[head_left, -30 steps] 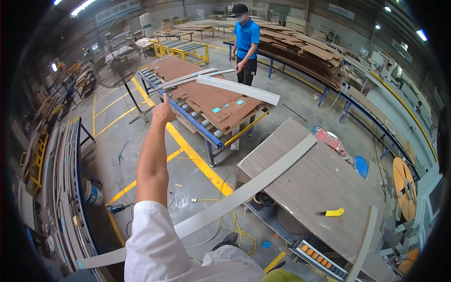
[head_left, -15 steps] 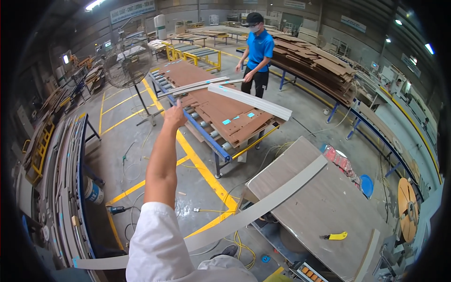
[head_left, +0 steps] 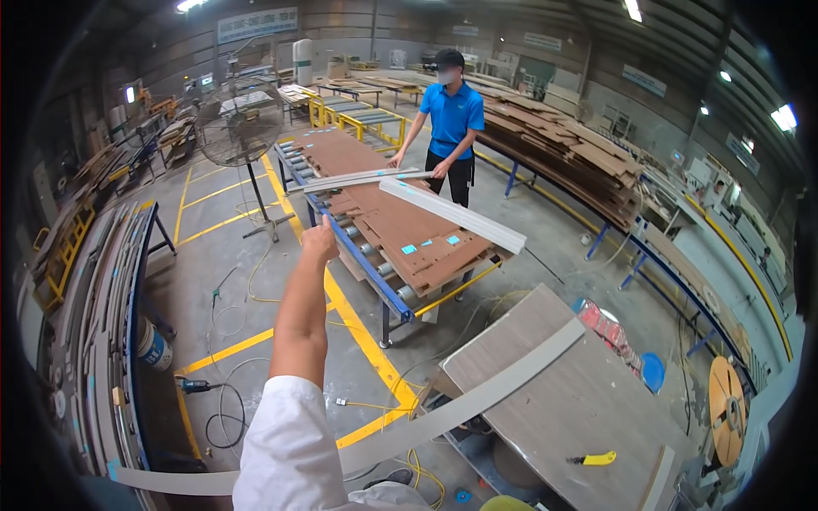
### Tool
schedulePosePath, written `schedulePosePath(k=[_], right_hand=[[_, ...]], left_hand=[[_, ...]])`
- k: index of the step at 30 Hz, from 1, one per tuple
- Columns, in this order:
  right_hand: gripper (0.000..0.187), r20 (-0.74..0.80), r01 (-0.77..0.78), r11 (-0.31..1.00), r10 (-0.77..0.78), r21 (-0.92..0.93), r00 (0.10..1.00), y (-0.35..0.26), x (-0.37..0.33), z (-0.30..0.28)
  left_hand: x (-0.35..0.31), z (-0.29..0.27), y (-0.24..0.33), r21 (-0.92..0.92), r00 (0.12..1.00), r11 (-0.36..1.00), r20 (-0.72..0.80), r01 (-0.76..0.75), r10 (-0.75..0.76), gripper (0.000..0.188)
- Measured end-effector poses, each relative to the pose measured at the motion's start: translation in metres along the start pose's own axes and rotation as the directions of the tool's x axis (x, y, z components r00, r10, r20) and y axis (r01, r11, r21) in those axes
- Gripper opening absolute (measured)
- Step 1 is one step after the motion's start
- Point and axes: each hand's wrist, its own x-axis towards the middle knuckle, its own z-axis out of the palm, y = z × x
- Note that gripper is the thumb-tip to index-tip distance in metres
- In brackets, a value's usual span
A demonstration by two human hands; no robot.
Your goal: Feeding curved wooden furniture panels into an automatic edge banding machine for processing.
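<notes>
My left hand (head_left: 319, 242) is stretched out ahead at the end of a bare forearm and white sleeve, a finger extended, holding nothing. In the picture it sits by the near side of a blue roller table (head_left: 375, 285) bearing brown boards (head_left: 375, 217). On these lie thin grey strips (head_left: 345, 180) and a pale bundle of strips (head_left: 460, 217). A person in a blue shirt (head_left: 454, 115) stands behind the table with both hands at the thin strips. Beneath my arm passes a long grey strip (head_left: 481, 398), apart from my hand. My right hand is out of view.
At right, a grey-brown board (head_left: 554, 417) carries a yellow utility knife (head_left: 599, 459). The left rack (head_left: 102, 341) holds several strips. Cables and a corded power tool (head_left: 196, 386) lie on the floor. A standing fan (head_left: 239, 128) is beyond, and stacked boards (head_left: 554, 128) fill a long table.
The view has shifted slightly. The person behind the table has brought both hands down to the thin strips, which now lie lower. My left arm stays stretched out, still holding nothing.
</notes>
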Motion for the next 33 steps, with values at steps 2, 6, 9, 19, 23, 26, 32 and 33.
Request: schedulePosePath(k=[2, 6, 9, 19, 23, 26, 32, 33], right_hand=[[0.060, 0.046, -0.058, 0.998, 0.059, -0.028, 0.997, 0.001, 0.005, -0.003], [0.057, -0.024, 0.002, 1.000, -0.001, 0.029, 1.000, 0.006, 0.014, -0.010], [0.054, -0.106, 0.011, 0.995, -0.022, -0.100, 0.994, 0.006, 0.023, -0.008], [0.049, -0.095, 0.071, 0.997, -0.071, -0.005, 0.993, -0.007, 0.018, 0.004], [0.050, -0.101, 0.070, 0.996, -0.075, -0.048, 0.992, -0.006, 0.019, 0.007], [0.051, -0.116, 0.106, 0.994, -0.105, 0.005, 0.988, -0.015, 0.000, -0.003], [0.051, -0.108, 0.074, 0.994, -0.083, -0.079, 0.991, -0.022, -0.008, -0.009], [0.051, -0.109, 0.060, 0.996, -0.068, -0.073, 0.992, -0.021, -0.011, -0.013]], left_hand=[[0.008, -0.015, -0.003, 0.000, 0.999, 1.000, -0.035, 0.018, -0.018, 0.091], [0.029, -0.063, -0.005, -0.062, 0.971, 0.998, -0.235, 0.033, -0.046, 0.080], [0.028, -0.087, 0.000, -0.053, 0.984, 0.998, -0.172, 0.042, -0.051, 0.080], [0.045, -0.066, -0.005, -0.050, 0.995, 0.998, -0.092, 0.023, -0.028, 0.108], [0.030, -0.052, -0.004, -0.014, 0.992, 1.000, -0.125, -0.016, 0.014, 0.093], [0.011, -0.040, -0.001, 0.014, 0.999, 1.000, -0.040, -0.006, 0.006, 0.090], [0.001, 0.007, -0.013, 0.020, 0.999, 0.999, 0.005, -0.034, 0.034, 0.082], [-0.007, 0.011, -0.005, -0.019, 0.999, 0.999, 0.006, -0.047, 0.047, 0.085]])
